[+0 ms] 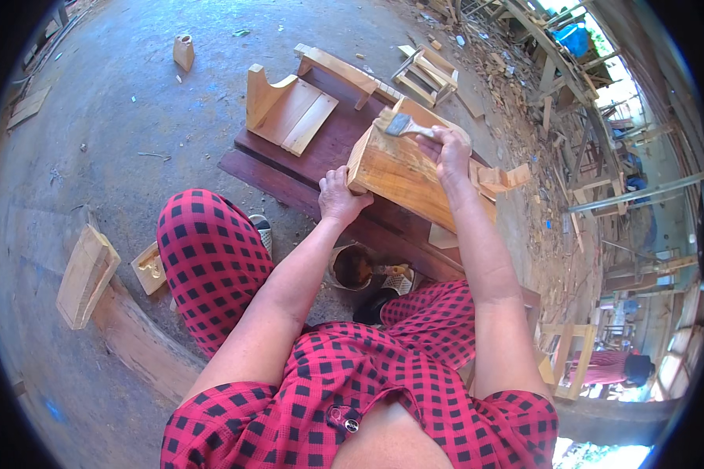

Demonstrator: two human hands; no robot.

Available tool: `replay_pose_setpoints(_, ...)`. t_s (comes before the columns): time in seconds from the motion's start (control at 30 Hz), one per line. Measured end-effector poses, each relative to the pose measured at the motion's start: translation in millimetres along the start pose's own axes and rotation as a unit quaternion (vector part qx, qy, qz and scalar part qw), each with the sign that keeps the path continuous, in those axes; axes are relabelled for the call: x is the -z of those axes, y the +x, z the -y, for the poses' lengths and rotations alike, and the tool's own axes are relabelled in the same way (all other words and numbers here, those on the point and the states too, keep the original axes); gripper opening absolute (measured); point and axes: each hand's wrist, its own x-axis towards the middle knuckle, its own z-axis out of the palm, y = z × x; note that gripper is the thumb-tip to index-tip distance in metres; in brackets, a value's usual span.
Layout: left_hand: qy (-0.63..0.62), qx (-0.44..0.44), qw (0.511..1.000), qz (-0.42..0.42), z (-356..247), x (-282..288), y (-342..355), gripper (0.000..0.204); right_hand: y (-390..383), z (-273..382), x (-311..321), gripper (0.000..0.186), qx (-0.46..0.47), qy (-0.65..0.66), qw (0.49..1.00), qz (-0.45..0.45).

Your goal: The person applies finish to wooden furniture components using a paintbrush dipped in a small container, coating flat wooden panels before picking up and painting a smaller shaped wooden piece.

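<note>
A flat paintbrush [401, 125] is gripped by its handle in my right hand [447, 152], its bristles at the far upper edge of a wooden box-like piece [403, 176]. That piece rests tilted on a low dark-red bench [281, 162]; its near face looks darker and glossier in places. My left hand [341, 197] is closed on the piece's near left corner. Below the bench, between my feet, stands a pot [353, 268] with dark brown stuff inside and a handle sticking out to its right.
On the bench's far left lies an L-shaped wooden part [293, 113], with a long wooden rail [339, 72] behind it. A small wooden frame [426, 76] stands beyond. To my left are a wood block [88, 275] and a thick plank [145, 336]. Scrap wood [516, 86] litters the right side.
</note>
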Motion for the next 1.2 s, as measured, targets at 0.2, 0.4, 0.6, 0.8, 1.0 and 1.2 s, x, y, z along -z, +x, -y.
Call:
replay_pose_setpoints(0.2,0.008,-0.002,1.0,-0.002,1.4,-0.6,-1.2,0.079,-58.1,11.1,17.5,0.013,-0.072,-0.092,0.988,0.106)
replay_pose_setpoints(0.4,0.018,-0.013,1.0,-0.009,4.2,-2.4,-1.4,0.077,-82.6,19.2,24.1,0.012,-0.078,-0.071,0.983,0.148)
replay_pose_setpoints(0.6,0.004,-0.017,1.0,-0.008,3.1,-1.7,1.5,0.076,-44.3,-0.2,37.9,0.011,-0.027,-0.041,0.998,0.04)
replay_pose_setpoints(0.8,0.0,-0.011,1.0,-0.007,0.3,-2.3,-0.4,0.075,-14.5,22.4,116.4,0.009,0.081,-0.187,0.977,-0.065)
replay_pose_setpoints(1.0,-0.003,-0.018,1.0,-0.004,-1.3,-0.1,-1.3,0.074,-6.0,32.7,162.2,0.009,0.271,-0.524,0.797,-0.129)
replay_pose_setpoints(1.2,-0.007,-0.018,1.0,-0.005,-2.3,-0.7,-1.9,0.073,-11.8,14.2,148.2,0.009,0.292,-0.629,0.711,-0.117)
